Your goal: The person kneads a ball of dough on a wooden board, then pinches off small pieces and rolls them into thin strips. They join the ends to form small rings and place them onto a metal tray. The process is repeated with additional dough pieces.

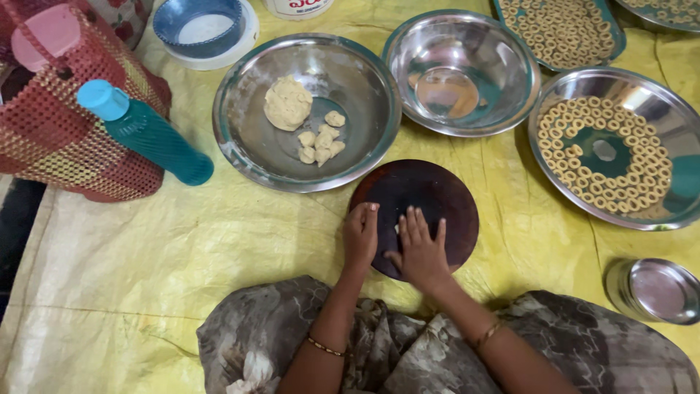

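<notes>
At the far left of the frame stood a red woven plastic basket (65, 146), with a teal ribbed plastic bottle with a light-blue cap (149, 135) lying tilted against it. Right of these, in the upper centre, a wide steel plate (248, 153) held a round lump of pale dough (287, 103) and several small dough pieces (321, 142). Below it, at centre, lay a dark round wooden board (430, 193) on the yellow sheet (146, 241). The left hand (361, 235) rested at the board's left edge, fingers curled closed; whether it held anything could not be told. The right hand (421, 248) lay open and flat on the board, palm down, fingers together. Further right, an empty steel bowl (503, 95) sat at upper centre-right, and a steel plate (685, 131) of small dough rings (634, 157) occupied the right side.
</notes>
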